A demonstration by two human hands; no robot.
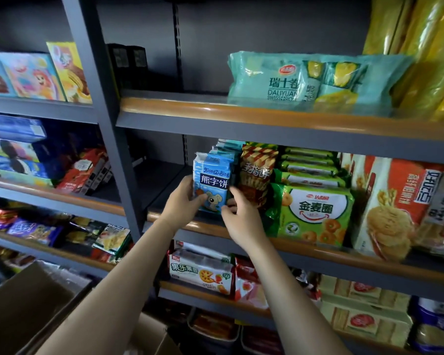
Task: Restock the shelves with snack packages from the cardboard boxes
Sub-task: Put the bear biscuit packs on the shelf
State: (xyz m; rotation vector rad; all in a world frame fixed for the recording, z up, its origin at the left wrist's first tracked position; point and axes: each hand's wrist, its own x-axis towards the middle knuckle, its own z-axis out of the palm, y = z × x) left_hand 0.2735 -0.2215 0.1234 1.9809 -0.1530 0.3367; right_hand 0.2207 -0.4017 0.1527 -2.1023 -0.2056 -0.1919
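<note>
While both hands pinch the blue plastic bear-biscuit packet [212, 184], left hand [183, 201] at its left edge and right hand [237, 213] at its lower right corner, on the grey metal middle shelf [305, 248]: seat upright, flush beside red striped snack bag [258, 172].

Blue snack package [212, 184], front-facing, upright, slightly tilted. White-on-dark label band, cartoon bear at lower front, crimped top seal. Stands at front edge of the middle shelf [318, 252], first in a row of like blue packs [226, 149] running back behind it. Just left of a red-and-yellow striped pack [256, 172]. Shelf: grey metal, orange-brown front lip. Open cardboard box [28, 311], brown, flaps up, at lower left below the shelves.
</note>
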